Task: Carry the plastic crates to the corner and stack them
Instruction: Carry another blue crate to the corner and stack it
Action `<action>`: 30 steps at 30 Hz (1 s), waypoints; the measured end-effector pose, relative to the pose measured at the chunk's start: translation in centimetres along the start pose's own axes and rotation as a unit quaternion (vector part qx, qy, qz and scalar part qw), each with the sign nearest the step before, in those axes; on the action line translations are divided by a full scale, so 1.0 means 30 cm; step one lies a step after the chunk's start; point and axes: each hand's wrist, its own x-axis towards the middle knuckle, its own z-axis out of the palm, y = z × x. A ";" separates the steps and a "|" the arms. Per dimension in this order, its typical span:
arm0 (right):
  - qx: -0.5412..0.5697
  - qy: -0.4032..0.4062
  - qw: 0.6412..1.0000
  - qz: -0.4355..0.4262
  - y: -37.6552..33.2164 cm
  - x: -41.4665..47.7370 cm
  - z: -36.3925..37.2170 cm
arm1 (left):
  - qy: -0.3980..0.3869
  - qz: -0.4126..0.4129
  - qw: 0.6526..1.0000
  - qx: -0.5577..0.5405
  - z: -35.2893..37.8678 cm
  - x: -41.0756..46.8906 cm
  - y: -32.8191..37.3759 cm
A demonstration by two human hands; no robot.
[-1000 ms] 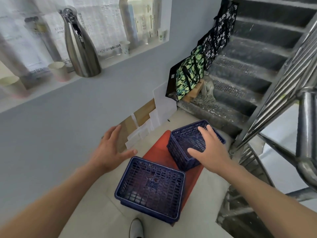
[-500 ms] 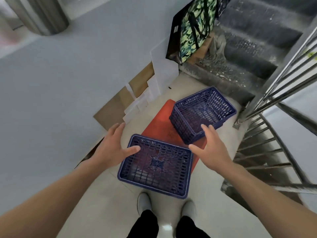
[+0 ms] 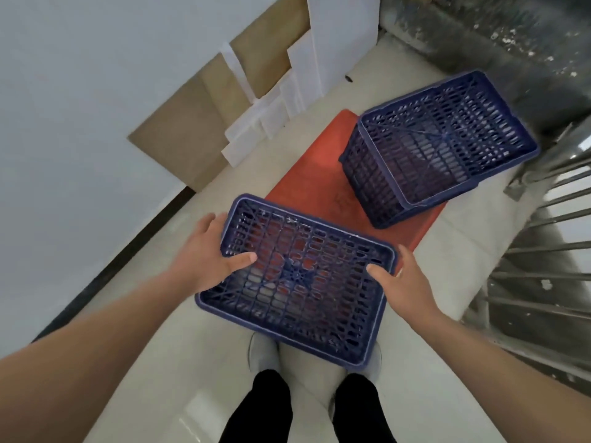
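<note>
Gripping the near crate at the centre of the frame, both bare hands hold its short ends: the left hand wraps the left rim with its thumb lying across the lattice on top and its fingers curled down the outer side, and the right hand clasps the right rim the same way, thumb on top, fingers out of sight behind the wall. This dark blue plastic crate is turned with its perforated base facing the camera, and its far end overlaps the near edge of a red mat on the pale tiled floor; whether it is lifted clear of the floor I cannot tell. A second blue crate lies in the upper right of the frame, tipped on its side across the far end of the mat, its open mouth facing right and toward the camera, well apart from the held one. Flat sheets of brown cardboard and white boards lean against the grey wall in the upper left and top centre. Metal stair railings run down the right edge, with a dark concrete step at the top right. At the bottom centre, black trouser legs and grey shoes show just under the held crate.
</note>
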 end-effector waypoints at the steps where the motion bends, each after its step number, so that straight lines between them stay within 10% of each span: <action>1: 0.008 0.001 1.000 0.009 0.022 0.039 0.027 | -0.004 -0.002 1.000 0.000 0.039 0.047 -0.020; 19: 0.076 0.117 0.976 0.166 0.349 0.489 0.315 | -0.016 -0.167 0.976 -0.140 0.412 0.588 -0.338; 30: 0.213 0.190 0.948 0.143 0.139 0.368 0.204 | 0.125 -0.322 0.843 -0.412 0.202 0.408 -0.420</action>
